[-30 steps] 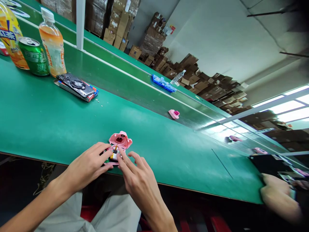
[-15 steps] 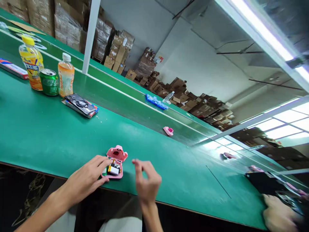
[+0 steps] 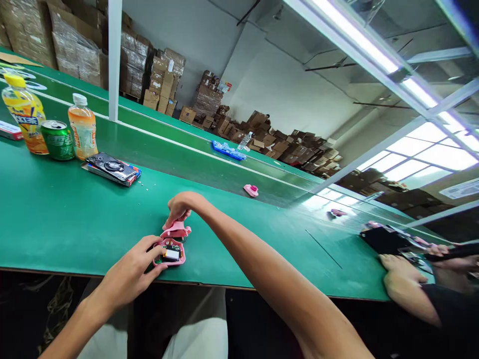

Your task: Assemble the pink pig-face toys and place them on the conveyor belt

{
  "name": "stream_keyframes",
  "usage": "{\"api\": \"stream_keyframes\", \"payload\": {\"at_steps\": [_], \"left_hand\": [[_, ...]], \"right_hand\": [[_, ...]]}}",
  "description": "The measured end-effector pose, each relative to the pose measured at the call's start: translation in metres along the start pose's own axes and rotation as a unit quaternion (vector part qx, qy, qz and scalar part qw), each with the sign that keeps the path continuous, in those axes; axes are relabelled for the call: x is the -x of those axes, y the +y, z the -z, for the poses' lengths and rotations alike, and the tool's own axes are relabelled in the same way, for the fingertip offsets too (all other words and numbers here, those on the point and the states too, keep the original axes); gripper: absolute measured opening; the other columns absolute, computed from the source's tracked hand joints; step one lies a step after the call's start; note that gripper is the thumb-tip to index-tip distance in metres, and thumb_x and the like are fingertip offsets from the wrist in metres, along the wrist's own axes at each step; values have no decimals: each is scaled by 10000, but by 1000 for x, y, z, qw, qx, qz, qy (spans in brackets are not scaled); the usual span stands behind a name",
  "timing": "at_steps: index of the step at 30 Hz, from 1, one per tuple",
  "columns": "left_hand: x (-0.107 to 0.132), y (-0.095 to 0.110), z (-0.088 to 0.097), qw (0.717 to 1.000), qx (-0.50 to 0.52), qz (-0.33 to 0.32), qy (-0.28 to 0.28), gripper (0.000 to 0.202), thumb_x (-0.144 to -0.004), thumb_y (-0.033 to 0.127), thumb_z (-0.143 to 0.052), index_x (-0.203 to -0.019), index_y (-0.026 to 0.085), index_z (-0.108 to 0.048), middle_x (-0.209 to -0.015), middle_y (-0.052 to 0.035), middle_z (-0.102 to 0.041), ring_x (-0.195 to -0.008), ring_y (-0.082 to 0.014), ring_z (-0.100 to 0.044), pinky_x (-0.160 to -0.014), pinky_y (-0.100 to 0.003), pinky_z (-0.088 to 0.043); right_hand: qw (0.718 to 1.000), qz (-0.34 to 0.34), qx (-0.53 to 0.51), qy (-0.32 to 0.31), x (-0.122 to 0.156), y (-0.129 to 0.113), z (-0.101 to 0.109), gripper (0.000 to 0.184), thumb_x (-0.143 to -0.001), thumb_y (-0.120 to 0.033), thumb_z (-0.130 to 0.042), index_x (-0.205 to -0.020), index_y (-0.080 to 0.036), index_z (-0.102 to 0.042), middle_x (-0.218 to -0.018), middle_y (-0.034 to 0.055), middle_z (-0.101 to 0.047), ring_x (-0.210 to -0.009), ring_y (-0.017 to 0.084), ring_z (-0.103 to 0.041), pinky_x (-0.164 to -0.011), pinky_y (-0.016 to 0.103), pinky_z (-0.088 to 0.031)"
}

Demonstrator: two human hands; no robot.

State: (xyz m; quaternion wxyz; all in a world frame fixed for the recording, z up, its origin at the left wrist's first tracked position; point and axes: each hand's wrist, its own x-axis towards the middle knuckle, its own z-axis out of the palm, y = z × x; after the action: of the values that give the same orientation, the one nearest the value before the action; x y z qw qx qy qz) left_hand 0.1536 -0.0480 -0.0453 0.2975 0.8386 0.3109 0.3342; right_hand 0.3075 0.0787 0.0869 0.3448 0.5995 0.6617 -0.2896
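Observation:
An opened pink plastic casing, like a toy camera's, lies on the green bench near its front edge. Its lower shell (image 3: 183, 257) holds a circuit board and a silver battery (image 3: 171, 255). My left hand (image 3: 129, 264) grips that shell from the left, thumb at the near edge and fingers over the far left corner. Beyond it, the other casing half (image 3: 177, 230) stands tilted up. My right hand (image 3: 180, 207) reaches around to the far side with bent fingers closed on this half's upper left edge. The fingertips behind it are partly hidden.
At left stand a yellow-capped bottle (image 3: 24, 114), a green can (image 3: 57, 140) and an orange drink bottle (image 3: 82, 127). A phone (image 3: 111, 167) lies on a box. Another pink casing (image 3: 251, 190) sits on the conveyor belt. A co-worker's hands (image 3: 404, 271) are at right.
My right hand has moved from the casing's right side to its far side and taken hold of the raised half, which is tilted differently. My left hand remains on the lower shell. The view has shifted.

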Motion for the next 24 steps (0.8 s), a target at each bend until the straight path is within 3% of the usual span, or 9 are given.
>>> {"api": "stream_keyframes", "payload": {"at_steps": [4,7,10,13,15,16,18,20,24], "left_hand": [[-2,0,11,990,132,49,30,209,-985,344,-595,-1177,265,-618,-1280,-72,-628,-1179,-241,-644,-1030,-386,-529],[-2,-3,15,957,262,74,98,374,-937,453,-664,-1228,237,-575,-1201,-88,-672,-1141,-256,-672,-986,-379,-557],[-5,-4,16,900,368,105,210,492,-872,578,-701,-1191,224,-575,-1157,-83,-689,-1072,-254,-698,-905,-338,-587],[-14,5,18,815,465,132,319,460,-884,606,-664,-1132,222,-609,-1088,-45,-693,-1003,-205,-705,-872,-284,-586],[-22,14,21,761,526,141,354,429,-917,599,-613,-1098,210,-622,-1037,-29,-700,-941,-184,-715,-810,-267,-596],[-26,19,23,747,543,144,355,425,-932,593,-591,-1097,203,-625,-1030,-31,-708,-926,-188,-722,-784,-273,-601],[-33,26,27,755,551,143,324,465,-956,605,-550,-1145,187,-624,-1071,-57,-729,-947,-220,-733,-782,-315,-612],[-37,29,31,781,541,136,281,554,-967,646,-511,-1246,176,-601,-1148,-93,-735,-1016,-253,-732,-850,-363,-607],[-41,30,38,814,518,127,231,686,-920,700,-553,-1315,140,-584,-1242,-138,-722,-1142,-293,-699,-983,-391,-563]], "right_hand": [[997,47,-3,62,35,8,10,470,-814,-496,-776,-539,-158,-601,-558,-36,-518,-575,104,-444,-585,256,-370],[989,96,-18,110,64,11,15,461,-912,-436,-681,-554,-158,-601,-556,-49,-477,-571,93,-392,-588,256,-333],[969,187,-64,151,84,11,15,336,-950,-379,-629,-732,-139,-714,-676,-31,-608,-637,94,-464,-610,234,-353],[942,269,-97,179,97,9,12,238,-948,-333,-626,-954,-130,-751,-851,0,-707,-739,107,-555,-635,210,-396],[923,308,-87,211,104,6,10,223,-936,-298,-638,-1033,-125,-740,-916,19,-722,-778,117,-582,-648,208,-424],[913,327,-79,231,108,4,8,216,-928,-271,-645,-1065,-128,-732,-951,24,-725,-804,123,-594,-668,210,-441],[891,363,-65,266,114,1,5,218,-914,-215,-655,-1109,-143,-718,-1023,28,-726,-875,133,-618,-734,218,-476],[876,390,-57,277,117,0,4,220,-914,-172,-645,-1124,-154,-710,-1060,26,-726,-919,136,-633,-784,226,-494],[877,405,-45,256,116,2,9,223,-932,-147,-625,-1137,-158,-711,-1068,21,-738,-923,127,-643,-798,221,-500]]}}
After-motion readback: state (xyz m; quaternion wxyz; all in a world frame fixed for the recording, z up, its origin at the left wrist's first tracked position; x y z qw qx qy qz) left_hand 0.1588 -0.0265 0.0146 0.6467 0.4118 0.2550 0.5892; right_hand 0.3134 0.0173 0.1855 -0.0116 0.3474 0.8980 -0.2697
